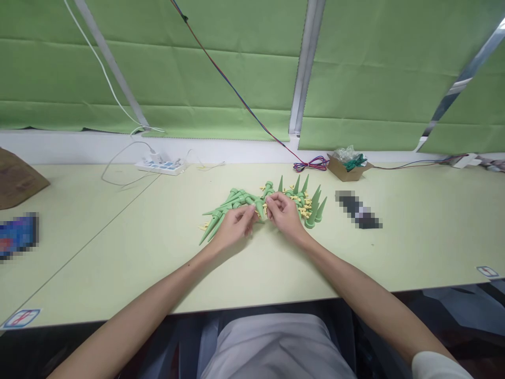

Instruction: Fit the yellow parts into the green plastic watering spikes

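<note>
Green cone-shaped spikes [314, 206] and small yellow pieces [303, 210] lie in a spread heap at the middle of the table. My left hand [238, 223] is at the heap's near edge, thumb and fingers pinched on a green piece [259, 206]. Just right of it, my right hand [284, 213] has its thumb and forefinger pinched together beside the same piece; whatever it holds is too small to make out. The two hands are close but apart. More green spikes [215, 223] lie left of my left hand.
On the pale table [138, 263], a power strip [163, 166] lies at the back left, coiled wires [311, 164] and a cardboard box [347, 171] at the back right. A blurred dark object [358, 209] is to the right. A brown bag [19, 181] and blue packet [18, 236] are far left.
</note>
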A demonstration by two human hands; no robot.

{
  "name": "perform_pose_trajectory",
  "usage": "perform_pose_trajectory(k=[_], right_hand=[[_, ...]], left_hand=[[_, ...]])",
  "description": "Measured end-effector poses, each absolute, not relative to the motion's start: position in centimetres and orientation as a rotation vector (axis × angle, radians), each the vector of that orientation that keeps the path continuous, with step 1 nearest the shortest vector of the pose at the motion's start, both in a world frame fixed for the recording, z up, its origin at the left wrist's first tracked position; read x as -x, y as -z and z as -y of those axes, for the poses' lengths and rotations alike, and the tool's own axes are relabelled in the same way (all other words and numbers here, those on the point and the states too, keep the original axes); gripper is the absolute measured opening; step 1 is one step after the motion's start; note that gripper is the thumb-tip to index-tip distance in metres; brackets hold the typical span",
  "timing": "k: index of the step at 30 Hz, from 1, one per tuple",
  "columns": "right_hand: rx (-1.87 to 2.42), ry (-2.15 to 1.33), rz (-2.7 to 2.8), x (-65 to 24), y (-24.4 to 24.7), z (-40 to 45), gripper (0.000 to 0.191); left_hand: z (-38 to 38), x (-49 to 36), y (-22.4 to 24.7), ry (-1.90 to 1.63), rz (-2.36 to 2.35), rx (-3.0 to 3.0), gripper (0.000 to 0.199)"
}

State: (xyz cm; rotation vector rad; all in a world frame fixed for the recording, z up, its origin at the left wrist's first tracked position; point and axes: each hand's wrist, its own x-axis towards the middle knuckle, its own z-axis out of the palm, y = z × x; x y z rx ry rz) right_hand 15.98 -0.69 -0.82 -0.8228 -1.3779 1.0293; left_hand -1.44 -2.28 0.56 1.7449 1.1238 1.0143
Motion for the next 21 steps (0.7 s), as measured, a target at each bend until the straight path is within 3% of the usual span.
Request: perform_pose_trajectory(k=[5, 21], right_hand=[[0.824, -1.011, 1.442, -15.9, 0.7, 1.1, 0.038], [0.898, -0.872, 1.566, -15.7, 0.7, 1.4, 0.036]], left_hand=[[2.3, 1.2, 0.1, -0.882, -1.03, -1.556, 0.061], [2.7, 2.0, -0.9, -1.015, -1.097, -1.896, 0.04]])
